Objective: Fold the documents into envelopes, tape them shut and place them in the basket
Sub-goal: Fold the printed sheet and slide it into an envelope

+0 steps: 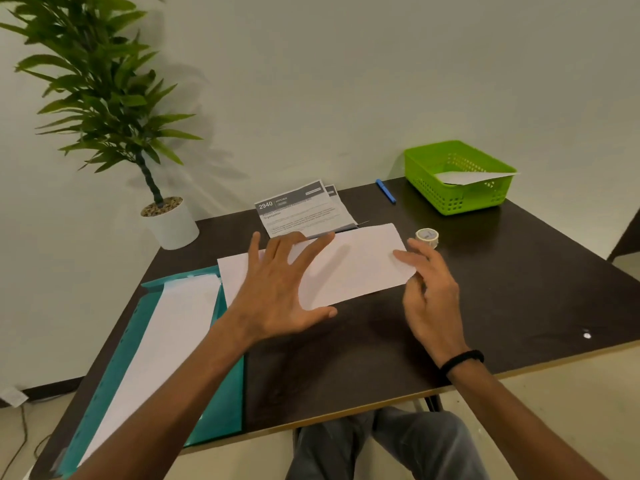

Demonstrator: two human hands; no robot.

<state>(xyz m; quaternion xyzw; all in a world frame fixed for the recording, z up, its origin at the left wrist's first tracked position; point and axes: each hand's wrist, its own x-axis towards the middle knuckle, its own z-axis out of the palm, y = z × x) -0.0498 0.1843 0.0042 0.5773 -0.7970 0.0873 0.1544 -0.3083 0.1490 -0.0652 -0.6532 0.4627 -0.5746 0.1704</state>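
at six o'clock the left hand [277, 282] lies spread flat on the folded sheet [346, 268] mid-tabletop, right hand [429, 285] loosely curled at its three o'clock end, untaped; one envelope [474, 176] sits in the basket [453, 199] at one o'clock, printed documents [301, 209] waiting

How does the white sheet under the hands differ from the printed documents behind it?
The white sheet shows a blank face; the printed documents carry a grey header and text. The sheet lies under both hands, left hand spread flat on it and right hand at its right end; the documents are untouched. The sheet is a single piece; the documents are a small stack. Both lie flat on the dark table.
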